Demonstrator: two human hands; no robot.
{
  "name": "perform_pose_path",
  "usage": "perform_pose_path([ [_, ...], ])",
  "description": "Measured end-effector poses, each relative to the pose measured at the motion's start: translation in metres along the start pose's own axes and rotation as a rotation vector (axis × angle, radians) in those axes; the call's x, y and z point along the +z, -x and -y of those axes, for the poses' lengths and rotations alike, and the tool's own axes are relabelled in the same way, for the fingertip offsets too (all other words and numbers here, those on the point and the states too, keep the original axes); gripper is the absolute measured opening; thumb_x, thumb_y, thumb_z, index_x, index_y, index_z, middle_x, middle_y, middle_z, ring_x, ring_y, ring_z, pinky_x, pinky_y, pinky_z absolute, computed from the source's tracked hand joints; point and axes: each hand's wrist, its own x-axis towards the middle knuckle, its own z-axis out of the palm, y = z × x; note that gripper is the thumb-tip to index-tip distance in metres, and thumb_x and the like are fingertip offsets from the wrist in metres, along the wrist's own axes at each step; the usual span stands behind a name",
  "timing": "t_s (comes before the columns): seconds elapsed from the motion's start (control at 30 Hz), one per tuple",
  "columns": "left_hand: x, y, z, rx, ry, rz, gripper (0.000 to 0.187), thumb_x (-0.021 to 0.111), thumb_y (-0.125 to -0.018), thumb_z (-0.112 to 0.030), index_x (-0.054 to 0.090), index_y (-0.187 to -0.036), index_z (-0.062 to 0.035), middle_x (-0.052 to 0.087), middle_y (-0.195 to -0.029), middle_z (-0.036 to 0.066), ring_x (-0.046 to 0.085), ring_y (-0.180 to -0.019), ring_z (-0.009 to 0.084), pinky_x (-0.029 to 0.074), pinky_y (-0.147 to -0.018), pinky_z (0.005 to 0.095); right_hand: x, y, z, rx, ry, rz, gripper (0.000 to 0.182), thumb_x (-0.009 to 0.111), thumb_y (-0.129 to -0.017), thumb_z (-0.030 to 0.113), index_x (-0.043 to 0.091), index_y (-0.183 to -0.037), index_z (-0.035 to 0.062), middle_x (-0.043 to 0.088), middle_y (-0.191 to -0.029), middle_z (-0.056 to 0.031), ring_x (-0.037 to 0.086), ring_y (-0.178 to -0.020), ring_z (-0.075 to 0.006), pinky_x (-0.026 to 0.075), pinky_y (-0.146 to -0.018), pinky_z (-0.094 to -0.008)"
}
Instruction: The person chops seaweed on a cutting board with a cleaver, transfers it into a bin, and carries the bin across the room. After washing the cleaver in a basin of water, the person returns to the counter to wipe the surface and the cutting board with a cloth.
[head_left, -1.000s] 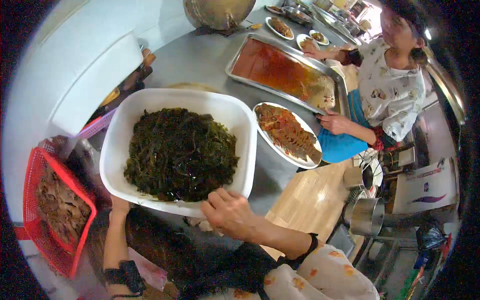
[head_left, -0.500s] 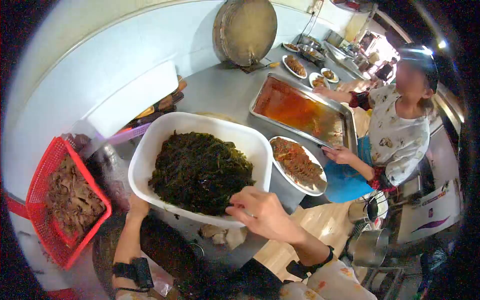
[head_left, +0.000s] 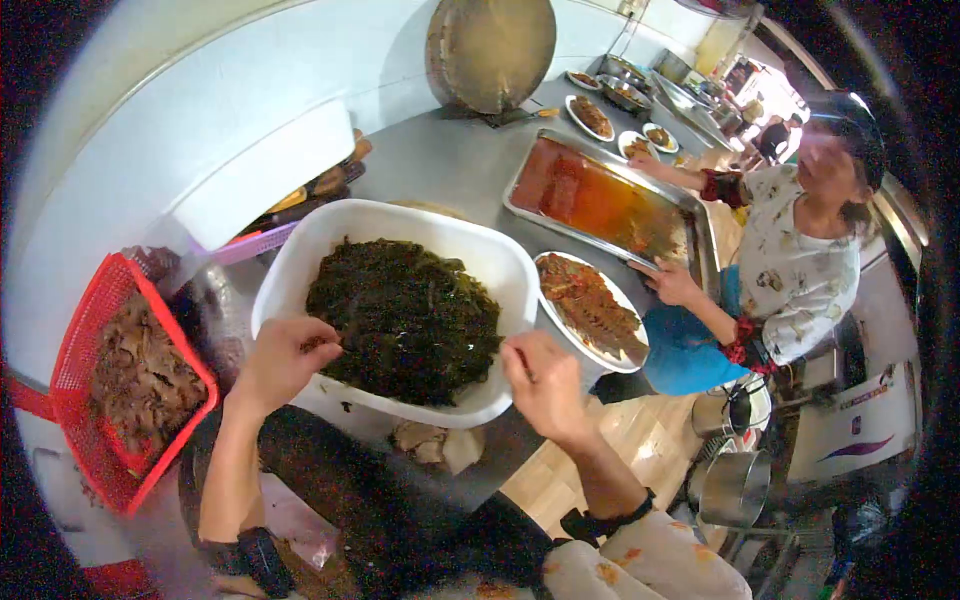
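A white plastic basin [head_left: 270,290] holds a heap of dark green, wet leafy strands [head_left: 400,320]. My left hand [head_left: 283,362] is over the basin's near left rim, its fingertips pinched together at the edge of the greens. My right hand [head_left: 548,385] is at the right rim, fingers curled and pressed together, the tips just inside by the greens. Whatever either pinch holds, if anything, is hidden. Pale pieces of food [head_left: 440,445] lie on the counter below the basin.
A red basket [head_left: 85,365] with brown food stands left. At right are an oval plate of reddish food [head_left: 600,318] and a metal tray of red-orange liquid [head_left: 540,205], with a co-worker's hand [head_left: 675,283] at its edge. A round chopping board [head_left: 495,55] leans against the wall.
My left hand has come up from under the basin's near left rim to above it. My right hand has moved right and up, from the near rim to the right rim.
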Motion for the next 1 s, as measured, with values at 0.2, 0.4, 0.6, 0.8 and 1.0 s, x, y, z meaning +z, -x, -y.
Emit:
perform_pose_path([
  [0.2,-0.025,-0.019,0.047,-0.332,-0.081,-0.305,0.013,0.061,-0.08,-0.012,0.065,-0.079,-0.0001,0.064,-0.067,0.01,0.06,-0.062,0.0163,0.047,-0.06,0.0308,0.004,0.001,-0.028,0.258,0.099,0.0,0.023,0.06,-0.086,0.025,0.057,-0.078,0.0037,0.058,-0.067,-0.0178,0.059,-0.063,-0.0384,0.046,-0.057,-0.0451],
  [0.4,-0.033,-0.028,0.138,-0.492,-0.179,-0.223,0.027,0.069,-0.076,-0.027,0.068,-0.082,-0.0013,0.067,-0.072,0.012,0.063,-0.068,0.0244,0.049,-0.067,0.0368,0.021,-0.005,-0.058,0.551,-0.259,0.172,0.026,0.062,-0.085,0.026,0.06,-0.082,-0.0001,0.062,-0.063,-0.015,0.062,-0.054,-0.0244,0.046,-0.051,-0.0373],
  [0.6,-0.043,-0.043,0.14,-0.68,0.114,0.021,0.033,0.07,-0.077,-0.031,0.069,-0.087,0.001,0.063,-0.065,0.007,0.056,-0.061,0.0196,0.047,-0.064,0.035,0.048,0.006,-0.081,0.518,-0.679,0.0,0.014,0.06,-0.086,0.014,0.06,-0.091,0.0016,0.058,-0.074,0.0002,0.05,-0.068,-0.0089,0.043,-0.06,-0.0265],
  [0.8,-0.047,-0.035,0.106,-0.619,-0.055,-0.061,0.038,0.068,-0.076,-0.037,0.068,-0.097,-0.0047,0.066,-0.083,0.009,0.059,-0.072,0.0202,0.05,-0.065,0.0391,0.062,0.026,-0.176,0.488,-0.647,-0.063,0.022,0.057,-0.084,0.021,0.058,-0.098,0.0041,0.057,-0.083,-0.0022,0.052,-0.074,-0.0134,0.044,-0.066,-0.0303],
  [1.0,-0.066,0.056,0.055,-0.643,0.325,-0.298,0.02,0.07,-0.073,-0.022,0.067,-0.077,-0.002,0.056,-0.058,0.004,0.046,-0.047,0.0111,0.033,-0.04,0.0294,0.031,-0.003,-0.14,0.433,-0.921,0.208,0.019,0.054,-0.083,0.016,0.06,-0.093,0.0011,0.057,-0.075,-0.0019,0.052,-0.062,-0.0121,0.043,-0.058,-0.0278],
])
